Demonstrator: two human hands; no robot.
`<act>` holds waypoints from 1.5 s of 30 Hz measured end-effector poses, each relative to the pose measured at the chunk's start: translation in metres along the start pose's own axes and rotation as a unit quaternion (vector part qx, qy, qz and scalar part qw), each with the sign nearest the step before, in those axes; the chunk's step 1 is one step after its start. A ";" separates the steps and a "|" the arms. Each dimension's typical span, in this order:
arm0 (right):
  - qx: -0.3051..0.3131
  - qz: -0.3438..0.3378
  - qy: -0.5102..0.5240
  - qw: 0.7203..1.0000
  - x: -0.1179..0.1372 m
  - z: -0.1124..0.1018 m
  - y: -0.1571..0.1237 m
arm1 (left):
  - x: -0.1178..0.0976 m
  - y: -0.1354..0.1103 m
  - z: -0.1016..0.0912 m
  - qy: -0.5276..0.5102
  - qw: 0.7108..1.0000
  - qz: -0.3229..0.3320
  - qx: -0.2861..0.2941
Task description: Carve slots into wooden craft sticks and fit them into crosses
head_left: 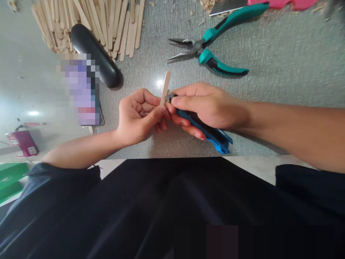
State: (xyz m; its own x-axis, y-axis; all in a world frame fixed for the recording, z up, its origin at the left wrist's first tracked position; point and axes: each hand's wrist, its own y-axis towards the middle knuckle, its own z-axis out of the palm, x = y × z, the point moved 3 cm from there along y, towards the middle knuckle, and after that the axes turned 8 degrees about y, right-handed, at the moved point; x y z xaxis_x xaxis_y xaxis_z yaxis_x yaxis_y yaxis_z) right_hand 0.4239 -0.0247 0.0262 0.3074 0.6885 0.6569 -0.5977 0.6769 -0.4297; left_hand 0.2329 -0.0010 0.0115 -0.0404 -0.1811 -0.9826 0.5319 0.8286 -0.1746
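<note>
My left hand (140,117) pinches a short wooden craft stick (165,85) between thumb and fingers, holding it upright over the grey mat. My right hand (207,106) is wrapped round a blue and black utility knife (212,136). The knife's metal tip meets the stick just above my left thumb. The two hands touch at the fingertips.
A pile of several craft sticks (107,21) lies at the far left of the grey mat (283,64), beside a black case (94,54). Teal long-nose pliers (212,54) lie open beyond my hands. A phone (83,90), a purple box (23,143) and a green object (10,180) sit left.
</note>
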 end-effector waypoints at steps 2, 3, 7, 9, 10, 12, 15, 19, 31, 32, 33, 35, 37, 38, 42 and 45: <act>0.013 0.002 0.015 1.000 -0.001 -0.002 0.000 | 0.001 0.000 0.000 -0.003 1.000 -0.015 0.007; 0.020 0.004 0.021 1.000 -0.001 -0.003 0.000 | 0.001 -0.001 -0.001 -0.005 1.000 -0.022 0.008; 0.046 -0.002 0.046 0.998 -0.002 -0.003 0.000 | 0.002 -0.003 0.000 -0.007 0.999 -0.049 0.017; 0.040 -0.001 0.050 0.998 -0.002 -0.003 0.000 | 0.002 -0.003 0.000 -0.007 0.998 -0.056 0.018; 0.032 0.000 0.049 0.998 -0.002 -0.003 0.000 | 0.002 -0.003 0.000 -0.007 0.998 -0.058 0.016; 0.024 -0.011 0.046 0.999 -0.002 -0.002 -0.001 | 0.003 -0.003 0.000 -0.009 0.998 -0.054 0.008; 0.009 -0.028 0.028 0.999 -0.001 0.001 -0.003 | 0.003 -0.002 0.000 -0.011 0.999 -0.032 0.000; -0.034 -0.027 -0.013 0.999 -0.001 0.005 -0.006 | 0.006 -0.002 0.001 -0.001 1.000 -0.027 -0.007; -0.075 -0.059 -0.032 0.995 -0.007 0.005 -0.007 | 0.002 -0.004 0.000 0.038 0.999 -0.009 -0.013; -0.076 -0.064 -0.032 0.995 -0.007 0.005 -0.007 | 0.001 -0.004 0.000 0.044 0.999 -0.004 -0.010; -0.077 -0.066 -0.033 0.994 -0.007 0.004 -0.007 | 0.001 -0.005 0.000 0.048 0.999 -0.001 -0.006; -0.083 -0.068 -0.037 0.994 -0.007 0.005 -0.007 | 0.000 -0.005 0.001 0.052 0.999 0.007 0.003; -0.084 -0.071 -0.042 0.993 -0.007 0.005 -0.007 | 0.000 -0.005 0.000 0.054 0.998 0.014 0.006; -0.085 -0.072 -0.044 0.993 -0.007 0.006 -0.007 | 0.000 -0.004 0.000 0.053 0.998 0.019 0.005; -0.088 -0.077 -0.060 0.991 -0.007 0.007 -0.007 | 0.000 -0.004 0.000 0.046 0.998 0.035 0.004; -0.088 -0.085 -0.072 0.990 -0.008 0.008 -0.007 | 0.001 -0.004 0.001 0.055 0.998 0.032 0.005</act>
State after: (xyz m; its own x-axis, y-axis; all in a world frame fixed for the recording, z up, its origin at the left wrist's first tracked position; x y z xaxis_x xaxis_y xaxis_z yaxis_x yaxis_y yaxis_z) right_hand 0.4202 -0.0371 0.0292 0.2759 0.5244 0.8055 -0.4041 0.8237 -0.3978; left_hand 0.2311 -0.0049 0.0108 -0.0991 -0.0686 -0.9927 0.5445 0.8313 -0.1118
